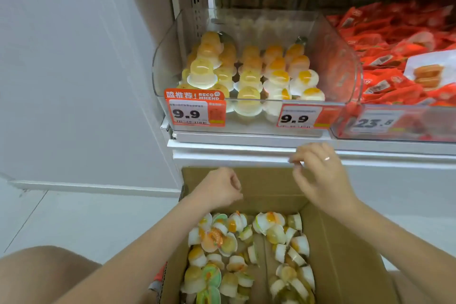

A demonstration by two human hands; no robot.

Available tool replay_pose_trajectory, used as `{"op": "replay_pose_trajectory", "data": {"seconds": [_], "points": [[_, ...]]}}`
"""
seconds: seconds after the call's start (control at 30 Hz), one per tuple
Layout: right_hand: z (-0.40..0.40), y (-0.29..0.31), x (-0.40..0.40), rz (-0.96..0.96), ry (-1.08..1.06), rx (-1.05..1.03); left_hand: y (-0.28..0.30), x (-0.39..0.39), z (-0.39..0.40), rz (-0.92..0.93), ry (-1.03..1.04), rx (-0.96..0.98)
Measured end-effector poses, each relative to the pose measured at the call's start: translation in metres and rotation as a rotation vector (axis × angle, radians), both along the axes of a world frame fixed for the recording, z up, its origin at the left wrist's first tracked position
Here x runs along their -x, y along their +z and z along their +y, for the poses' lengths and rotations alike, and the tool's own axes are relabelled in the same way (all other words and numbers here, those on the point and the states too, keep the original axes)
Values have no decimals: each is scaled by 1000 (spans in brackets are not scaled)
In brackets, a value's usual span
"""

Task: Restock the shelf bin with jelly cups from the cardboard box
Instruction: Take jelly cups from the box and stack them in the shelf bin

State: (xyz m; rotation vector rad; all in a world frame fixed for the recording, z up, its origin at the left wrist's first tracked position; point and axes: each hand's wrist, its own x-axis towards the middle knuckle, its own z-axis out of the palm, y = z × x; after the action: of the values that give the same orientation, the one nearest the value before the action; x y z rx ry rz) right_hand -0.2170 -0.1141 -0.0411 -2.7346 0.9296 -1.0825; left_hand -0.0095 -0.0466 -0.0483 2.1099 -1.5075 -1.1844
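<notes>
Apparently left hand (223, 186) curled, empty; right hand (318, 175) loose over cardboard box (345, 242); fingertips blurred.

A plain pale grey wall (74, 57) fills the left of the shop aisle, meeting a light tiled floor (74, 217) along a white skirting board (93, 186). A white metal shelving unit (246, 149) stands to the right, its perforated upright rail (196, 5) visible behind a clear divider. Red snack packets (394, 61) crowd the neighbouring clear plastic tray (385, 131), under even, soft lighting.
</notes>
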Motion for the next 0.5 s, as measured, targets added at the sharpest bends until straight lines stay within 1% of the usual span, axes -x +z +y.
{"op": "replay_pose_trajectory", "data": {"seconds": [0.03, 0.1, 0.17, 0.23, 0.3, 0.37, 0.43, 0.5], "points": [[4, -19, 9, 114, -4, -72, -15, 2, 3, -64, -46, -30], [13, -59, 24, 355, -25, -314, -46, 4, 10, -197, -124, -102], [21, -103, 39, 533, -71, -530, -81, 7, 19, -307, -173, -174], [30, -139, 51, 632, -147, -776, -117, 11, 31, -354, -185, -243], [39, -170, 60, 695, -185, -946, -148, 15, 45, -393, -217, -308], [47, -193, 64, 770, -179, -1017, -171, 13, 60, -424, -263, -375], [51, -209, 60, 831, -158, -1019, -183, 3, 76, -447, -294, -436], [50, -219, 53, 868, -132, -996, -192, -11, 86, -422, -272, -458]]}}
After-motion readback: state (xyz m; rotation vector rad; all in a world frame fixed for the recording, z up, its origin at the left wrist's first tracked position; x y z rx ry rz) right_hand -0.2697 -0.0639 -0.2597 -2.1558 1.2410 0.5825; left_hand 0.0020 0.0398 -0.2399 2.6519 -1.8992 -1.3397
